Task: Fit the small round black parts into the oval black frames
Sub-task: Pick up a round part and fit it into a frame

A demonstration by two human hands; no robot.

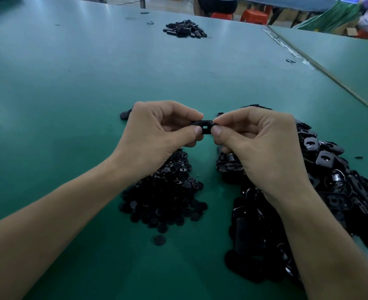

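An oval black frame (204,126) with a small square hole is held level above the green table (70,126). My left hand (159,131) pinches its left end between thumb and forefinger. My right hand (256,144) pinches its right end the same way. Under my left wrist lies a heap of small round black parts (167,195). A large heap of oval black frames (321,191) spreads under and to the right of my right hand. Whether a round part sits in the held frame is hidden by my fingers.
A single black piece (125,115) lies just behind my left hand. A smaller pile of black pieces (185,29) lies far back at the table's middle. One loose round part (159,240) lies near the front. A seam to a second table (321,68) runs diagonally at right. People sit beyond the far edge.
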